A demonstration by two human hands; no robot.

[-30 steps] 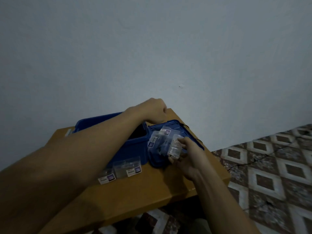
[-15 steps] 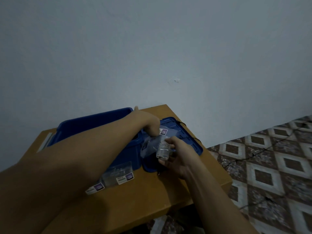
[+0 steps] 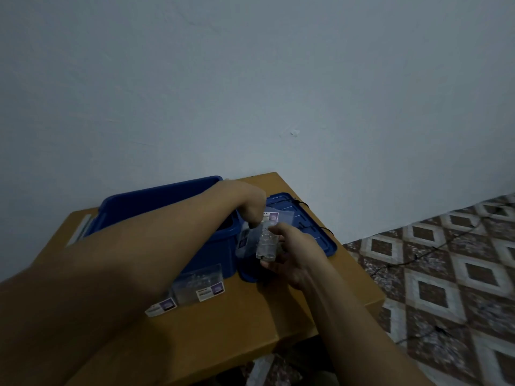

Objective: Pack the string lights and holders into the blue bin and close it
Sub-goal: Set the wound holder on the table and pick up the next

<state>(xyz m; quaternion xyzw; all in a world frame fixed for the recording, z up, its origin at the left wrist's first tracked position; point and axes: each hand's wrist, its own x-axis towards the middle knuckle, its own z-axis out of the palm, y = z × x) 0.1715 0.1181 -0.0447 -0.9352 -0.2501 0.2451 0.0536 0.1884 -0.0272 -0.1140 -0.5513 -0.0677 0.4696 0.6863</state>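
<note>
Wooden table (image 3: pixel 250 324): open blue bin (image 3: pixel 156 201), its lid (image 3: pixel 312 227), two clear packets (image 3: pixel 199 284).

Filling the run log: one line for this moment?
right hand: holds clear packets | left hand: pinches them | blue bin: open | lid: off

No text is legible. The clear packets (image 3: pixel 198 282) on the bench (image 3: pixel 250 324) carry white-and-purple labels (image 3: pixel 210 291); their print is too small and blurred to read.

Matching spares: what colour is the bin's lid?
Dark blue, like the bin; the lid shows best in the head view.
</note>
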